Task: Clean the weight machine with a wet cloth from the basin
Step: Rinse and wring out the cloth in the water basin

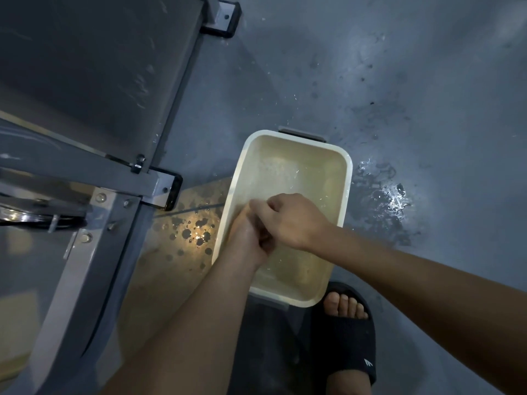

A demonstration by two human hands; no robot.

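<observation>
A pale cloth [255, 208], mostly hidden, appears bunched between two hands over the near left part of a cream rectangular basin [348, 181] on the floor. The right hand [288, 220] lies across the left hand [248, 238]; the fingers [275, 205] of both are curled tight, seemingly wringing it. Best done by twisting low over the basin, so drips land inside and the cloth comes out damp rather than streaming. The grey weight machine [122, 172] stands to the left. Water spots [382, 195] mark the floor on both sides, and a sandalled foot [345, 323] is near.
</observation>
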